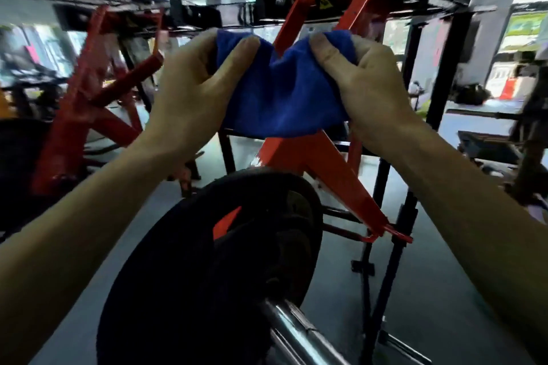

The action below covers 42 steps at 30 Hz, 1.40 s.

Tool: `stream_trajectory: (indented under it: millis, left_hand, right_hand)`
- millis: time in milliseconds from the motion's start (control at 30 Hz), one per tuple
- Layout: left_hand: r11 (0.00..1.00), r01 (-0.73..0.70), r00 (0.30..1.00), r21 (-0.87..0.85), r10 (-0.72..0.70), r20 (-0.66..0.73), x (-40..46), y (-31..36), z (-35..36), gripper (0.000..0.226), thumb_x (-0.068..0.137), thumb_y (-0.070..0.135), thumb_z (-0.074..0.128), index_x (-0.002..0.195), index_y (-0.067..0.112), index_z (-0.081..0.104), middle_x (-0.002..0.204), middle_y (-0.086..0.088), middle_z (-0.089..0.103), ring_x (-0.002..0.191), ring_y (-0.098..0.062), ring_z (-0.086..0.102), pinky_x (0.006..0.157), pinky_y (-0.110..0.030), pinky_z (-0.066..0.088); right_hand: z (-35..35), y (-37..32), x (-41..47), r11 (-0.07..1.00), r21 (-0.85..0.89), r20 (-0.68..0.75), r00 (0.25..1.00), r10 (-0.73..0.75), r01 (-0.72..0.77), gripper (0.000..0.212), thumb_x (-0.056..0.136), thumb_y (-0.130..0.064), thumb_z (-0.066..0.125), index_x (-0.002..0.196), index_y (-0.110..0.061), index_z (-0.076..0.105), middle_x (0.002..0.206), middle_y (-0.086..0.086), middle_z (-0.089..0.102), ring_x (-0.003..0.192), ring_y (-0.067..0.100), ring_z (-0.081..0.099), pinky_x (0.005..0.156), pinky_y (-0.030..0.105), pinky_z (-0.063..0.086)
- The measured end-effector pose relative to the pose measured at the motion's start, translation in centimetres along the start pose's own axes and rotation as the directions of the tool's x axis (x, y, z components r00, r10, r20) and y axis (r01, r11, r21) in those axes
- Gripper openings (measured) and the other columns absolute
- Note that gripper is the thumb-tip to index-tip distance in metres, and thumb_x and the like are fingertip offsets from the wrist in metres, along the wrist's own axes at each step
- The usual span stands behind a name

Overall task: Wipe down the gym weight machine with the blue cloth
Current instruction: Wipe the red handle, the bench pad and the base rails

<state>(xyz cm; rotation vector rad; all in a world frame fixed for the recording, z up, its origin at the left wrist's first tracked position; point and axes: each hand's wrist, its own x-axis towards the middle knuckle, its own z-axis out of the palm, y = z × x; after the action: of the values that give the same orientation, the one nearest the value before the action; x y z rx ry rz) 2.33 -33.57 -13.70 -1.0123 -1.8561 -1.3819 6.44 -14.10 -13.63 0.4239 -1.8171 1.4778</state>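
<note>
Blue cloth (281, 95) is held up in mid-air at centre, stretched between both hands, in front of the red frame (332, 169) of the weight machine. Left hand (192, 92) pinches its upper left corner, thumb in front, fingers (207, 38) curled behind the fabric. Right hand (370, 89) grips the upper right corner the same way. Cloth sags between them w/ lower edge hanging just above the red frame's crossing bars. Near, below: black weight plate (207, 261) on a chrome bar (296, 332). Far left: another red machine (89, 98), blurred.
</note>
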Motion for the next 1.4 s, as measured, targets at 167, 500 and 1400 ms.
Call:
stream_trajectory:
  millis: [167,500,1400]
  left_hand:
    - [0.969,0.053,0.996,0.24,-0.033,-0.085,-1.1,2.4,-1.1,0.028,0.102,0.035,0.058,0.104,0.01,0.068,0.095,-0.005,0.072,0.085,-0.014,0.067,0.073,-0.037,0.054]
    - [0.734,0.392,0.889,0.555,-0.147,-0.434,-10.4,12.5,3.5,0.037,0.102,0.04,0.057,0.102,0.004,0.067,0.09,-0.012,0.069,0.074,-0.017,0.062,0.065,-0.036,0.047]
    - [0.383,0.669,0.718,0.637,-0.556,-0.419,-26.8,10.9,12.0,0.032,0.094,0.004,0.059,0.12,0.016,0.074,0.107,-0.008,0.065,0.099,-0.022,0.062,0.093,-0.032,0.049]
  right_hand:
    - [-0.2,1.1,0.2,0.99,0.142,0.131,0.991,-0.014,-0.005,0.02,0.1,-0.027,0.06,0.086,-0.016,0.071,0.081,0.002,0.072,0.08,0.014,0.07,0.071,0.032,0.056]
    - [-4.3,2.2,-4.7,0.942,0.309,0.382,0.924,0.005,-0.133,0.018,0.097,-0.032,0.065,0.086,-0.019,0.07,0.075,-0.008,0.07,0.068,0.001,0.065,0.062,0.022,0.049]
    - [-3.8,6.2,-22.4,0.954,-0.105,0.607,0.742,0.285,-0.281,0.037,0.103,-0.03,0.053,0.078,-0.007,0.068,0.07,0.005,0.064,0.06,0.011,0.057,0.048,0.013,0.038]
